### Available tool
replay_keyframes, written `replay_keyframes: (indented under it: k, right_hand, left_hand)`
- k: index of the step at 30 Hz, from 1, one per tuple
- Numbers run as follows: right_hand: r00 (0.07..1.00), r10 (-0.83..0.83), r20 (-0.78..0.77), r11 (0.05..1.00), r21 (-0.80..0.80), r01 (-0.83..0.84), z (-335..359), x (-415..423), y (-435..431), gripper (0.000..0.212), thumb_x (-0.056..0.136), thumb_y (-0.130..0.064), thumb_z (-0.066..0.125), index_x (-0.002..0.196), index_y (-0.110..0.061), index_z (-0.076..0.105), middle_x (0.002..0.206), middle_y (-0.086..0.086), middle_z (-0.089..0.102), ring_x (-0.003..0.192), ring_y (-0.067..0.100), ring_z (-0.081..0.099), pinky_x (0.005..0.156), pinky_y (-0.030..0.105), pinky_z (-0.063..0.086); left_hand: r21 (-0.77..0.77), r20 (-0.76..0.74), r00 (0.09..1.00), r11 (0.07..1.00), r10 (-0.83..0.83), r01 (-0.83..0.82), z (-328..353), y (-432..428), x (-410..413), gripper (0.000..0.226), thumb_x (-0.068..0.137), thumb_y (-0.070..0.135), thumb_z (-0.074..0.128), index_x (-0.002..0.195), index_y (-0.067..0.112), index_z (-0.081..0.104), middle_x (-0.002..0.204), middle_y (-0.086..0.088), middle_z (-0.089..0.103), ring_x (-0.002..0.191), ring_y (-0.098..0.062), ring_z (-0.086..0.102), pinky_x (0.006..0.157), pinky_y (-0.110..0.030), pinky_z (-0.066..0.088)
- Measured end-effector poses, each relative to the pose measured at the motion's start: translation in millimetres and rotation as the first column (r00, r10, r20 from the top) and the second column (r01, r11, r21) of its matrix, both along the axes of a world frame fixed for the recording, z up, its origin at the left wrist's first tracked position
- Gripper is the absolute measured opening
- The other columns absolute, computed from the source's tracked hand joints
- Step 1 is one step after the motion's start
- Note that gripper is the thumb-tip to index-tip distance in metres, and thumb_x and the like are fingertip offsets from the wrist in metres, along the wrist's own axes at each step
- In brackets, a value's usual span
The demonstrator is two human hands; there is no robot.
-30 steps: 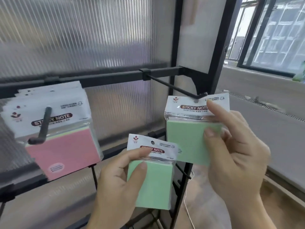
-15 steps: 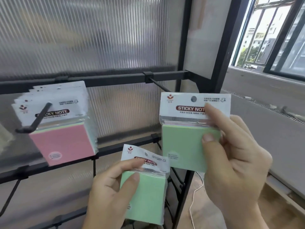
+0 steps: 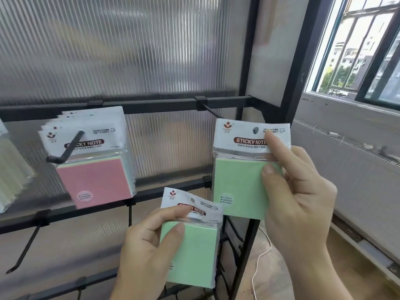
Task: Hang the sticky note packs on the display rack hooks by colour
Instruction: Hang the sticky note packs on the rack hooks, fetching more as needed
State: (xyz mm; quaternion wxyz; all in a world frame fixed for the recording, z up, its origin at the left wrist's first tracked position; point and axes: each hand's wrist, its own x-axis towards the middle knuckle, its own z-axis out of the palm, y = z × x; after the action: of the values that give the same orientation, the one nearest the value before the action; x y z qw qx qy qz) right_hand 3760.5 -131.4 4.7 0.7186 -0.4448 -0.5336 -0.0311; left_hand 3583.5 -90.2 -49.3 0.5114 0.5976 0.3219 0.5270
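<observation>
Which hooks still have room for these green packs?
The lower-left hook is bare. The top-right hook shows bare rod behind the right hand's green pack. The pink-pack hook is crowded.

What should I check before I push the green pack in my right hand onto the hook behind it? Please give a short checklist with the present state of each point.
1. Right hand grips the upper green pack firmly: ok, thumb in front, fingers behind.
2. Hang hole free of fingers: ok, the fingertip sits just beside it.
3. Hole lined up with the hook: cannot tell, the pack hides the hook tip.
4. Hook free of other colours: ok for the visible part; the rest is hidden.
5. Pink-fronted packs hang on a separate hook: ok.
6. Left hand holds the second green pack clear of the path: ok, it is lower.
</observation>
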Motion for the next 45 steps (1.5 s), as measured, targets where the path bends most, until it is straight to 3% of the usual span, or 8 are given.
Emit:
replay_keyframes:
  k: [13,17,21,23,29,34,39,45]
  right_hand:
    - [0.997,-0.039,0.072,0.967,-0.248,0.055,-5,7,45,0.040,0.095,-0.011,0.045,0.129,-0.022,0.063,0.095,-0.005,0.056,0.090,0.012,0.057,0.072,0.028,0.051]
    - [0.984,-0.032,0.176,0.922,-0.375,0.097,-1,10,68,0.026,0.100,-0.008,0.046,0.120,-0.007,0.062,0.105,-0.002,0.051,0.097,0.006,0.056,0.071,0.011,0.050]
    - [0.962,0.006,0.273,0.843,-0.518,0.142,0,12,86,0.051,0.101,-0.009,0.044,0.147,-0.028,0.038,0.120,-0.001,0.047,0.110,0.009,0.051,0.078,0.010,0.049]
    - [0.958,0.025,0.286,0.803,-0.576,0.151,-1,15,85,0.057,0.100,-0.009,0.046,0.149,-0.033,0.030,0.115,-0.004,0.045,0.100,0.006,0.051,0.073,0.004,0.044]
    - [0.994,0.010,0.107,0.802,-0.595,0.056,-24,30,45,0.034,0.094,-0.018,0.057,0.124,-0.033,0.062,0.102,-0.015,0.063,0.089,-0.005,0.058,0.075,0.011,0.045]
    - [0.992,0.124,-0.037,0.650,-0.752,-0.109,-61,47,9,0.021,0.090,-0.021,0.062,0.098,-0.040,0.065,0.082,-0.013,0.071,0.080,0.002,0.064,0.073,0.021,0.053]
    - [0.966,0.237,-0.101,0.413,-0.890,-0.194,-91,65,-12,0.027,0.090,-0.015,0.064,0.099,-0.041,0.062,0.078,-0.002,0.065,0.073,0.013,0.064,0.069,0.029,0.051]
    - [0.970,0.216,-0.111,0.458,-0.866,-0.201,-109,77,-13,0.037,0.087,-0.001,0.063,0.097,-0.037,0.064,0.076,0.004,0.067,0.063,0.013,0.057,0.062,0.035,0.050]
  left_hand:
    - [-0.037,-0.012,1.000,0.999,0.020,-0.021,-5,12,2,0.029,0.067,0.016,0.061,0.084,0.032,0.078,0.093,0.002,0.076,0.079,-0.013,0.072,0.060,-0.016,0.052]
    - [-0.044,-0.046,0.999,0.999,0.016,-0.018,-10,16,2,0.031,0.068,0.018,0.060,0.085,0.036,0.078,0.093,0.007,0.076,0.082,-0.012,0.072,0.060,-0.017,0.052]
    - [-0.036,-0.117,0.993,0.999,-0.018,0.013,-11,20,4,0.031,0.070,0.021,0.059,0.087,0.041,0.076,0.094,0.011,0.075,0.082,-0.010,0.071,0.061,-0.015,0.050]
    - [-0.029,-0.161,0.986,0.999,-0.047,0.043,-11,20,4,0.032,0.073,0.023,0.059,0.091,0.044,0.074,0.096,0.012,0.075,0.085,-0.008,0.071,0.063,-0.015,0.050]
    - [-0.087,-0.283,0.937,0.978,-0.206,0.188,-21,10,15,0.026,0.075,0.021,0.059,0.094,0.030,0.075,0.096,0.017,0.074,0.088,-0.002,0.068,0.067,-0.013,0.048]
    - [-0.153,-0.381,0.887,0.964,-0.260,0.217,-40,-8,36,0.027,0.079,0.024,0.059,0.101,0.032,0.073,0.099,0.017,0.073,0.093,-0.006,0.069,0.079,-0.033,0.056]
    - [-0.130,-0.447,0.867,0.975,-0.218,0.179,-55,-22,55,0.023,0.093,0.010,0.062,0.102,0.031,0.070,0.054,0.031,0.057,0.057,0.010,0.055,0.054,-0.007,0.035]
    - [-0.142,-0.473,0.860,0.980,-0.190,0.138,-68,-27,66,0.028,0.094,0.007,0.058,0.108,0.029,0.068,0.053,0.031,0.056,0.058,0.010,0.055,0.054,-0.006,0.035]
